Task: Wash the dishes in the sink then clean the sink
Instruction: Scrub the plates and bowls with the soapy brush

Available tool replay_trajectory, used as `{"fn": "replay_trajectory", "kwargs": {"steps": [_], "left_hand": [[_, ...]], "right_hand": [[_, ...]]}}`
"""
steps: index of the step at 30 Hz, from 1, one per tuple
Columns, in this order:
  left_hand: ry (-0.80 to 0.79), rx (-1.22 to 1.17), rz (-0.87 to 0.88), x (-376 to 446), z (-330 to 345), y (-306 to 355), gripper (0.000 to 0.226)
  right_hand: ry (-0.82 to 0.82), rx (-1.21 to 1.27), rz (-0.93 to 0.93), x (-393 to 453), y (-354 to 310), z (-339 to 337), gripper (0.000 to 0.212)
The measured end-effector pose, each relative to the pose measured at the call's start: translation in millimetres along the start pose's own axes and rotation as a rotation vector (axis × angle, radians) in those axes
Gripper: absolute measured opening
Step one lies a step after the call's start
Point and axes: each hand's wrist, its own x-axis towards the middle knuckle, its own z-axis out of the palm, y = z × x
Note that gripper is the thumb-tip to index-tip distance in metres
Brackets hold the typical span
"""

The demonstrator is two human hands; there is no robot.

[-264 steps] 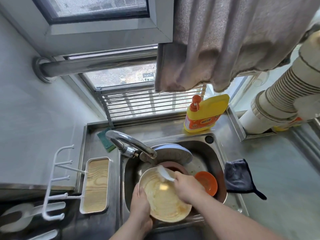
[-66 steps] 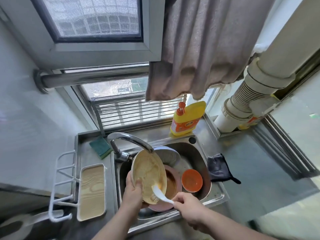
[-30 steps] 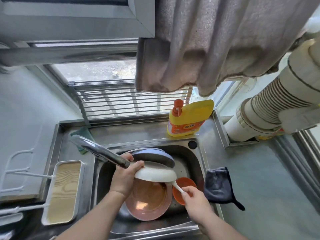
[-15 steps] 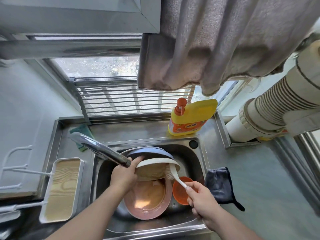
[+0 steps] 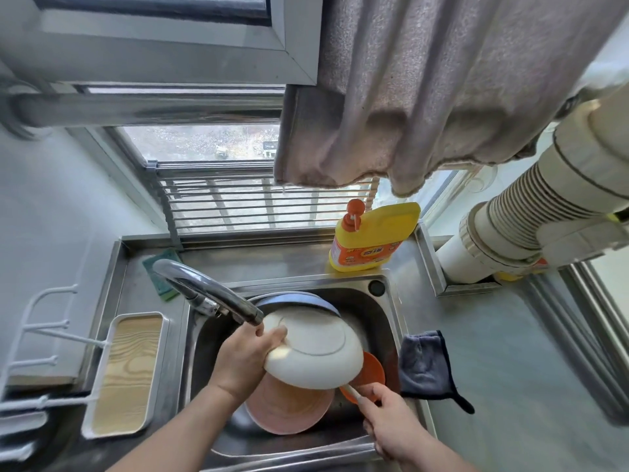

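My left hand [image 5: 243, 361] grips a white plate [image 5: 315, 349] by its left rim, holding it over the steel sink [image 5: 386, 301] with its underside turned up toward me. My right hand [image 5: 391, 424] holds the white handle of a dish brush [image 5: 352, 393], whose head is hidden under the plate. Below them in the basin lie a pink plate [image 5: 289, 410] and a small orange bowl [image 5: 369, 376]. A blue-rimmed dish [image 5: 296, 298] leans at the back of the sink. The faucet spout [image 5: 204, 291] ends just above my left hand.
A yellow detergent bottle [image 5: 371, 240] stands behind the sink. A dark cloth [image 5: 425, 367] lies on the right counter, a green sponge [image 5: 161, 270] at the back left, a wood-grain tray [image 5: 124, 373] on the left. A towel [image 5: 425, 90] hangs overhead; a ribbed duct [image 5: 531, 212] runs at right.
My left hand has turned the white plate over, so its underside faces up. The brush, earlier at the plate's rim, has gone underneath it.
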Motion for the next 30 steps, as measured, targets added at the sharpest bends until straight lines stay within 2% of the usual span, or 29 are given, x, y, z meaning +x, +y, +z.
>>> {"fn": "replay_trajectory", "kwargs": {"steps": [4,5,7,9,10,14,17,19,20,23,25,27,29,30], "left_hand": [[-0.038,0.087,0.005,8.5,9.1,-17.3,0.074],[-0.058,0.111,0.012,7.1,12.9,-21.8,0.07],[-0.093,0.13,0.029,6.0,21.9,-25.6,0.046],[-0.106,0.13,-0.018,2.6,33.6,-31.5,0.018],[-0.101,0.14,-0.071,0.0,42.7,-38.4,0.016],[-0.233,0.071,-0.444,1.9,53.3,-39.1,0.023],[-0.105,-0.195,-0.946,27.8,46.1,-19.5,0.024],[-0.052,-0.372,-1.117,37.5,44.5,-15.4,0.028],[-0.035,-0.446,-1.13,37.4,46.0,-15.6,0.029],[-0.058,-0.497,-1.005,22.5,43.8,-12.3,0.036],[-0.068,-0.498,-0.97,2.6,46.0,-9.5,0.057],[0.0,-0.587,-1.063,-18.3,50.6,-9.8,0.073],[0.038,-0.606,-1.172,-32.6,59.8,-14.4,0.063],[-0.001,-0.574,-1.194,-36.2,65.0,-18.2,0.055]], "right_hand": [[0.037,0.018,-0.029,4.9,0.3,5.5,0.013],[0.038,-0.001,-0.03,7.7,2.1,7.0,0.012],[0.033,-0.044,-0.025,12.0,6.4,10.7,0.011],[0.021,-0.053,-0.015,14.2,10.6,14.6,0.011],[0.021,-0.044,-0.01,14.4,10.9,16.9,0.011],[0.052,0.065,-0.019,20.2,4.2,21.7,0.012],[0.075,0.105,-0.026,22.6,-8.3,19.9,0.014],[0.076,0.091,-0.031,22.5,-21.5,16.1,0.016],[0.072,0.077,-0.04,23.3,-28.5,13.5,0.016],[0.091,-0.024,-0.067,35.8,-47.7,8.5,0.016],[0.116,-0.116,-0.059,47.4,-57.2,6.7,0.016],[0.103,-0.139,-0.026,55.3,-63.2,4.9,0.016],[0.052,-0.136,0.025,56.0,-67.6,2.9,0.016],[0.016,-0.126,0.056,53.2,-68.5,1.3,0.017]]}}
